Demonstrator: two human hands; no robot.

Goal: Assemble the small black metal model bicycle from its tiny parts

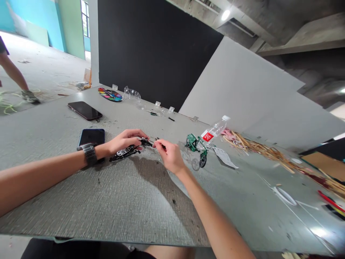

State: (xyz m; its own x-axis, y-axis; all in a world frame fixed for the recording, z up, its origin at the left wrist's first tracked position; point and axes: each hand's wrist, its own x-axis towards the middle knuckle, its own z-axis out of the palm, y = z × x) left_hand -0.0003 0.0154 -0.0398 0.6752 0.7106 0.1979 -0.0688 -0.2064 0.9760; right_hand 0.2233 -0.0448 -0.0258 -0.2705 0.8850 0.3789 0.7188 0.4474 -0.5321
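Left hand (pixel 124 139) is clamped on the black model (pixel 126 152), which lies under its fingers on the table (pixel 107 201); this hand is the nearer one. The model's long axis runs from beside the left wrist towards the right hand (pixel 170 154), whose thumb and forefinger are together near its far end; whether they pinch something, I cannot tell. I count one black model, one green bicycle (pixel 192 141), two phones (pixel 85 110), one bottle (pixel 214 130), one palette (pixel 115 98).
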